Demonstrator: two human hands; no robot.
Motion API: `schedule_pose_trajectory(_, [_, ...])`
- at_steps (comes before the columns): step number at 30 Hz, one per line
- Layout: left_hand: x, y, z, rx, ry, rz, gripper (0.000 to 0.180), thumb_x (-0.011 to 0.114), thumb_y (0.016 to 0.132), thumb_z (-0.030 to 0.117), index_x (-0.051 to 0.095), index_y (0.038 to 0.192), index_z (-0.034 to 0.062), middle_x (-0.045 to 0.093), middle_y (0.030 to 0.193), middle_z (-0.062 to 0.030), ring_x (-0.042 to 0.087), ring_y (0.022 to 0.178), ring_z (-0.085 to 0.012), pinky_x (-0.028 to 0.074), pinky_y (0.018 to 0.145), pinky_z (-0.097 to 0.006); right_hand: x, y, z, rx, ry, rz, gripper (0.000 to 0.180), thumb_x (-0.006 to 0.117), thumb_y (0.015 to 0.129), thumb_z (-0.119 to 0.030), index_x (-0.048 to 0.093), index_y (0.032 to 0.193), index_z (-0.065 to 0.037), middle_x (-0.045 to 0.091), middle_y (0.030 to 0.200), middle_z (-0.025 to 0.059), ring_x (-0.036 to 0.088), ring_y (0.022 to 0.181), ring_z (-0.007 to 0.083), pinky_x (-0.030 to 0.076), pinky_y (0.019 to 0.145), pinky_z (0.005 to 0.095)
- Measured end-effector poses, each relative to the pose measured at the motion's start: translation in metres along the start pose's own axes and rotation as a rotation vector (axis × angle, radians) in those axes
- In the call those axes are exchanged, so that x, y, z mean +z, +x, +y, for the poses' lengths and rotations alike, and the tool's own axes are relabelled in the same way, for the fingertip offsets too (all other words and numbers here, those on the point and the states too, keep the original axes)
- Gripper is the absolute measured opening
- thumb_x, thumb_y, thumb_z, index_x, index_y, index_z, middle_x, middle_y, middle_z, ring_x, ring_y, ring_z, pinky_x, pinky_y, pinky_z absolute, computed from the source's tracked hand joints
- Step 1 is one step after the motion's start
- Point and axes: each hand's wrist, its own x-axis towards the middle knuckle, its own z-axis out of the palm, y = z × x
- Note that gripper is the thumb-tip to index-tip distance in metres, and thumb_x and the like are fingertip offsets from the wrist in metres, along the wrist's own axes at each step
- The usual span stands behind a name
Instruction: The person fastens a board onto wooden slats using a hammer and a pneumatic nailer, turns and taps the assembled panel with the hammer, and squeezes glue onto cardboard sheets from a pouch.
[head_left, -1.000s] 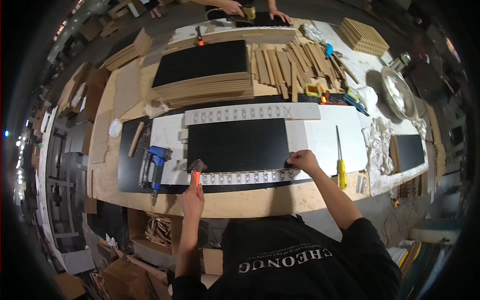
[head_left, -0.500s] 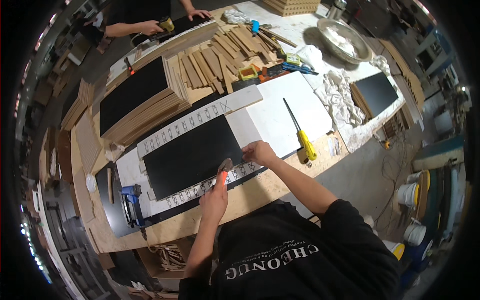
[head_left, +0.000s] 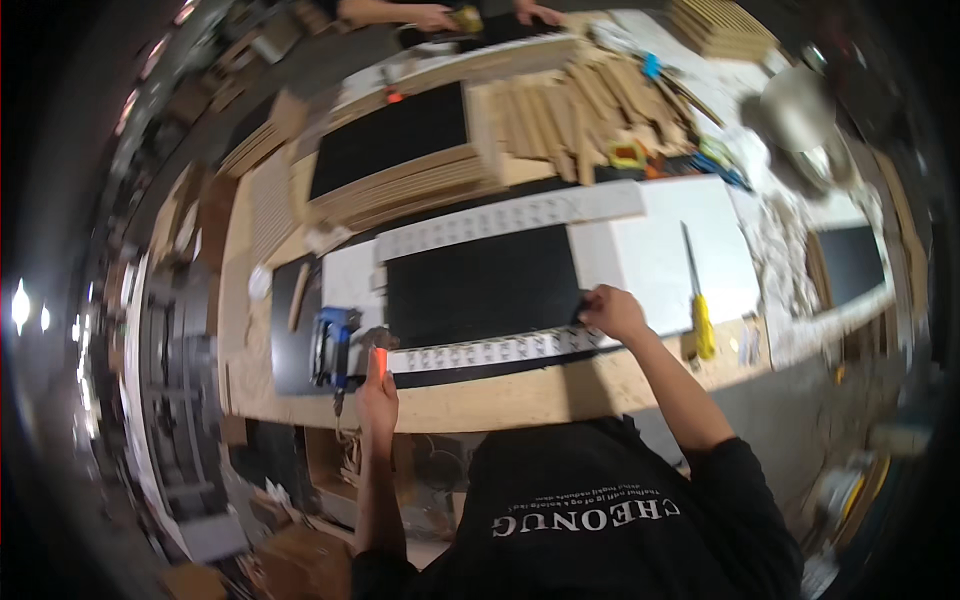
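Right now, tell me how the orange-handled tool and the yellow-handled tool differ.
The orange-handled tool is gripped in the left hand; the yellow-handled tool lies unheld, to the right of the black panel. The orange-handled tool ends in a short, dark head, the yellow-handled tool in a long, thin shaft. Both have brightly coloured handles.

Workbench point(head_left: 500, 405) with strips point(head_left: 545, 125), probably wooden
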Motion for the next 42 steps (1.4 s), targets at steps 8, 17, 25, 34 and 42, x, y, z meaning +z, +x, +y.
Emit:
schedule_pose_trajectory(8, [-0.011,-0.001,-0.035,-0.103,-0.084,-0.044,0.05,0.053,0.085,0.016,0.041,0.133,0.0125,0.059,0.068,-0.02,0.058,0.064,-0.0386,0.044,0.055,-0.047,0.138,0.01,-0.148,-0.907,-0.269,-0.031,0.055,0.074,0.066,-0.026,0.054,0.117,-0.016,0.045,0.13,0.0093,0.036,0.127,0.029,0.028,0.105,0.0478])
schedule_pose_trajectory(17, [0.003,-0.059,-0.069,-0.31,-0.594,0.098,0.048,0.056,0.084,0.016,0.043,0.13,0.0147,0.059,0.069,-0.0177,0.058,0.06,-0.038,0.044,0.053,-0.046,0.22,0.03,-0.229,-0.945,-0.506,-0.073,0.054,0.072,0.065,-0.029,0.053,0.113,-0.011,0.048,0.126,0.0103,0.037,0.127,0.0329,0.028,0.103,0.0532])
schedule_pose_trajectory(25, [0.008,-0.06,-0.087,-0.446,-0.864,-0.144,0.045,0.061,0.082,0.015,0.049,0.125,0.0122,0.062,0.079,-0.0149,0.062,0.067,-0.0313,0.049,0.057,-0.037,0.233,0.037,-0.224,-1.01,-0.612,0.112,0.05,0.068,0.064,-0.034,0.053,0.102,-0.005,0.051,0.115,0.0165,0.044,0.12,0.0372,0.029,0.101,0.0543])
schedule_pose_trajectory(34, [0.029,0.041,-0.102,-0.169,-0.77,0.119,0.047,0.053,0.085,0.016,0.043,0.131,0.0134,0.062,0.078,-0.0144,0.06,0.062,-0.0324,0.048,0.054,-0.041,0.211,0.04,-0.24,-0.925,-0.464,-0.072,0.061,0.074,0.063,-0.037,0.054,0.111,-0.006,0.051,0.118,0.0175,0.044,0.119,0.0372,0.031,0.1,0.0537])
schedule_pose_trajectory(42, [0.044,0.089,-0.05,-0.043,-0.51,0.055,0.023,0.057,0.081,0.015,0.06,0.101,0.0027,0.059,0.094,-0.0156,0.056,0.088,-0.0305,0.048,0.073,-0.039,0.075,0.025,-0.081,0.103,-0.469,0.684,0.063,0.075,0.067,-0.028,0.051,0.118,0.001,0.053,0.116,0.022,0.051,0.108,0.0363,0.042,0.093,0.0396])
